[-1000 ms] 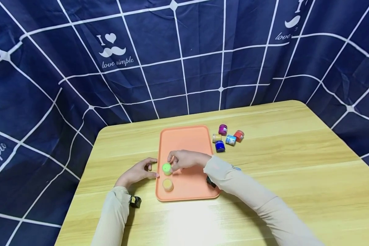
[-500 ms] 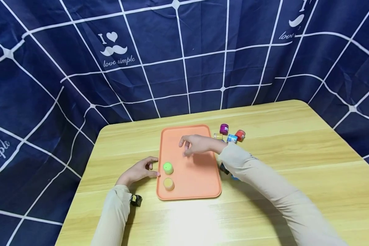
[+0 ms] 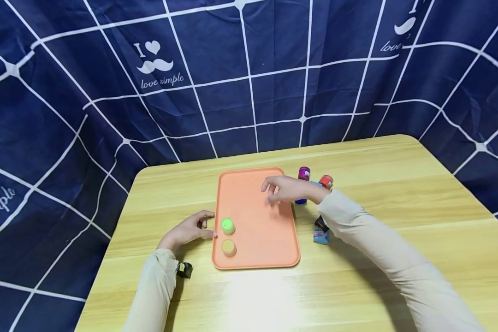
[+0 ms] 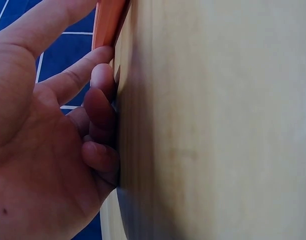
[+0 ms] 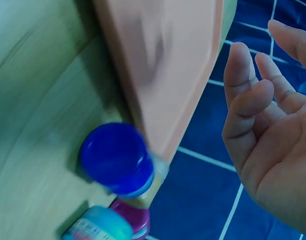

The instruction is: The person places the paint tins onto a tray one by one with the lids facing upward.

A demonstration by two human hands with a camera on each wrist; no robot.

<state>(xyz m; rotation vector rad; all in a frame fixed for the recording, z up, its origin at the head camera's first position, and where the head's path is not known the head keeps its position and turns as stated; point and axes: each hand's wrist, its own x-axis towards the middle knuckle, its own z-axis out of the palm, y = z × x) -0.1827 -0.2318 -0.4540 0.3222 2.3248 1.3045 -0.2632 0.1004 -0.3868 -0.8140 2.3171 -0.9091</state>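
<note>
My left hand (image 3: 188,230) lies at the left side of an orange tray (image 3: 253,198), thumb and a forefinger touching its rim. In the left wrist view the other fingers hang loosely bent beside the tray's edge. My right hand (image 3: 288,188), fingers loosely bent and holding nothing, hovers over the tray's right rim. On the tray's left part stand two small paint jars, one with a green top (image 3: 228,226) and a yellowish one (image 3: 228,248) nearer me. A dark blue jar (image 5: 115,155) lies under the right hand, just outside the tray.
Right of the tray are a purple jar (image 3: 304,173), a red jar (image 3: 326,181) and a light blue jar (image 5: 100,225), partly hidden by the right arm. Another light blue jar (image 3: 321,236) sits below the right wrist. A dark blue curtain (image 3: 216,83) hangs behind the table.
My right hand has let go of the green-topped jar and moved right and away from me to the tray's right rim. The left hand has stayed in place.
</note>
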